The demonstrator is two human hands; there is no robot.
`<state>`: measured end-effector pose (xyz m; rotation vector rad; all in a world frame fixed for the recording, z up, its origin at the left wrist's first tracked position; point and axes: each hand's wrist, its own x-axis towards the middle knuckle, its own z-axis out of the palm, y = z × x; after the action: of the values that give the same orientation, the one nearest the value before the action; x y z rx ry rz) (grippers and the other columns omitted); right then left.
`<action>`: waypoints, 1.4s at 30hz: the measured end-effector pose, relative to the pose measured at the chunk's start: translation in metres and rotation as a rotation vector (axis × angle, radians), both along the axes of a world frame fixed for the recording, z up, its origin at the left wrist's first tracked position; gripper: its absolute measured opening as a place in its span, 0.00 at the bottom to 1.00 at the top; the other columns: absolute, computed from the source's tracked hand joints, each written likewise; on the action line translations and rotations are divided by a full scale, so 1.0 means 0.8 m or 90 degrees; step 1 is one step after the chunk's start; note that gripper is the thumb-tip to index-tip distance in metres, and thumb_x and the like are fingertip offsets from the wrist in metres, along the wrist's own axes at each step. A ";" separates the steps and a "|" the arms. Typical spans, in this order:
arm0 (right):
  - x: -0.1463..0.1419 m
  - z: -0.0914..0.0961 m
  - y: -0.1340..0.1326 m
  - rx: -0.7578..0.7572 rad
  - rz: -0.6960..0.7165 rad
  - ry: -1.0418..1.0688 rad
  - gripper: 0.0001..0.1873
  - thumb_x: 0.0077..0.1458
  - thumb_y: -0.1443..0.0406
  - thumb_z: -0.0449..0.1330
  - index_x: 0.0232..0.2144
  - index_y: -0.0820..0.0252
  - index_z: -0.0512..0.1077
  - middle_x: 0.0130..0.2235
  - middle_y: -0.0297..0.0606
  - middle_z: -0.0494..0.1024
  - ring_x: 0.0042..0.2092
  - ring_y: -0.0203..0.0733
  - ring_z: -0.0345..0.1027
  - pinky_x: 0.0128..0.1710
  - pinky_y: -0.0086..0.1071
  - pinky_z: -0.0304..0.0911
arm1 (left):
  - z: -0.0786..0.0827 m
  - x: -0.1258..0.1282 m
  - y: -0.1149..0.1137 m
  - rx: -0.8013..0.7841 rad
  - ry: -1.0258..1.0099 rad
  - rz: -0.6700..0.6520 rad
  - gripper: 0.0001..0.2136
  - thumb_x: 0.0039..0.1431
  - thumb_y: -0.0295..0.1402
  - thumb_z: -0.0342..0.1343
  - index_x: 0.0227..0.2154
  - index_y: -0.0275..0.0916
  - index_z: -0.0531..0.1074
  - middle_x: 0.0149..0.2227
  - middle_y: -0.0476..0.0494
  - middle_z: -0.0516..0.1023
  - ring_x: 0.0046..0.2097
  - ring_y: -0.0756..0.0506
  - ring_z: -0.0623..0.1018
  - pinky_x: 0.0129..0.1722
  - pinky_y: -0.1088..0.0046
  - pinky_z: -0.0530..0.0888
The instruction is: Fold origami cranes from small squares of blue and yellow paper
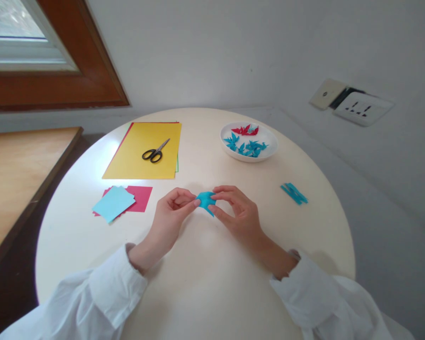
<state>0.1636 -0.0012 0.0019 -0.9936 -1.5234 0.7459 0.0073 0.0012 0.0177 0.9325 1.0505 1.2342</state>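
Note:
A small piece of blue folded paper [206, 199] is held between my two hands just above the middle of the table. My left hand [173, 212] pinches its left edge between thumb and fingers. On the other side, my right hand [239, 212] grips the right edge, thumb below and fingers above. A pointed flap of the paper hangs down toward me. Farther back on the right, a white plate [250, 159] holds several small folded paper cranes [253, 148], blue and red. Several narrow folded blue paper strips [294, 193] lie to the right of my right hand.
Black-handled scissors [156, 154] rest on a stack of large sheets topped by yellow paper [127, 163] at the back left. Nearer, light blue squares [114, 203] overlap pink paper [143, 198]. The round white table [212, 293] stands by a wall with a socket [361, 108].

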 end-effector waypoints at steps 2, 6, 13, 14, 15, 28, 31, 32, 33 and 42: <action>0.000 0.000 0.000 0.015 -0.004 -0.014 0.05 0.48 0.67 0.63 0.31 0.55 0.74 0.39 0.39 0.76 0.43 0.40 0.70 0.46 0.39 0.66 | 0.001 0.000 -0.001 -0.007 -0.018 -0.006 0.12 0.39 0.32 0.68 0.26 0.37 0.71 0.25 0.52 0.75 0.28 0.52 0.74 0.32 0.76 0.70; 0.000 -0.002 0.000 0.019 0.003 -0.013 0.04 0.49 0.67 0.63 0.31 0.54 0.74 0.39 0.38 0.77 0.43 0.40 0.71 0.45 0.38 0.68 | 0.003 0.001 -0.003 -0.023 -0.042 -0.042 0.16 0.40 0.33 0.67 0.34 0.39 0.73 0.28 0.49 0.79 0.32 0.49 0.77 0.36 0.72 0.72; -0.001 0.000 -0.001 0.055 -0.010 -0.042 0.04 0.49 0.69 0.62 0.29 0.55 0.74 0.37 0.38 0.78 0.40 0.39 0.72 0.42 0.36 0.69 | 0.001 0.000 -0.003 0.038 0.046 -0.072 0.08 0.45 0.33 0.65 0.30 0.38 0.77 0.33 0.45 0.80 0.36 0.48 0.77 0.38 0.72 0.73; -0.001 0.001 0.000 0.067 -0.011 -0.047 0.04 0.50 0.69 0.62 0.29 0.55 0.74 0.37 0.38 0.78 0.40 0.39 0.72 0.42 0.36 0.69 | 0.000 -0.001 -0.003 0.044 0.054 -0.070 0.07 0.46 0.33 0.64 0.29 0.38 0.77 0.33 0.46 0.80 0.35 0.48 0.77 0.37 0.73 0.73; -0.001 0.001 0.000 0.080 -0.013 -0.055 0.04 0.50 0.69 0.61 0.29 0.55 0.74 0.37 0.38 0.78 0.40 0.39 0.72 0.41 0.36 0.69 | 0.000 -0.001 -0.003 0.050 0.063 -0.067 0.06 0.46 0.33 0.64 0.29 0.38 0.77 0.32 0.46 0.80 0.34 0.49 0.76 0.36 0.74 0.73; 0.003 -0.001 0.004 0.236 -0.072 -0.178 0.08 0.50 0.73 0.60 0.30 0.54 0.74 0.32 0.36 0.71 0.35 0.37 0.67 0.33 0.32 0.67 | -0.011 -0.007 -0.003 0.214 0.222 -0.022 0.05 0.49 0.28 0.61 0.30 0.41 0.77 0.34 0.49 0.81 0.38 0.48 0.78 0.42 0.74 0.74; 0.003 0.000 0.004 0.242 -0.071 -0.189 0.08 0.50 0.74 0.60 0.29 0.55 0.74 0.31 0.35 0.71 0.34 0.36 0.67 0.32 0.31 0.66 | -0.013 -0.009 -0.002 0.250 0.258 -0.014 0.05 0.50 0.27 0.60 0.31 0.41 0.77 0.35 0.49 0.81 0.38 0.48 0.78 0.43 0.74 0.74; 0.003 0.000 0.004 0.242 -0.065 -0.190 0.08 0.51 0.74 0.60 0.29 0.55 0.74 0.31 0.35 0.72 0.34 0.36 0.67 0.32 0.31 0.66 | -0.014 -0.009 -0.003 0.258 0.269 -0.014 0.05 0.50 0.28 0.59 0.31 0.41 0.77 0.35 0.49 0.81 0.38 0.48 0.78 0.42 0.74 0.74; 0.003 -0.001 0.004 0.242 -0.060 -0.191 0.08 0.51 0.74 0.60 0.29 0.56 0.73 0.31 0.35 0.72 0.34 0.36 0.68 0.32 0.30 0.66 | -0.014 -0.010 -0.003 0.265 0.280 -0.012 0.05 0.51 0.28 0.59 0.31 0.41 0.77 0.35 0.49 0.81 0.38 0.48 0.79 0.42 0.74 0.74; 0.002 -0.002 0.003 0.234 -0.056 -0.197 0.07 0.52 0.73 0.59 0.29 0.56 0.73 0.30 0.35 0.73 0.34 0.36 0.69 0.31 0.30 0.66 | -0.019 -0.015 -0.002 0.408 0.473 0.042 0.05 0.53 0.28 0.57 0.32 0.40 0.76 0.35 0.46 0.80 0.39 0.45 0.78 0.42 0.67 0.73</action>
<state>0.1652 0.0015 0.0006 -0.9160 -1.7901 0.2408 -0.0047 -0.0008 0.0026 1.9661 1.2699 1.3332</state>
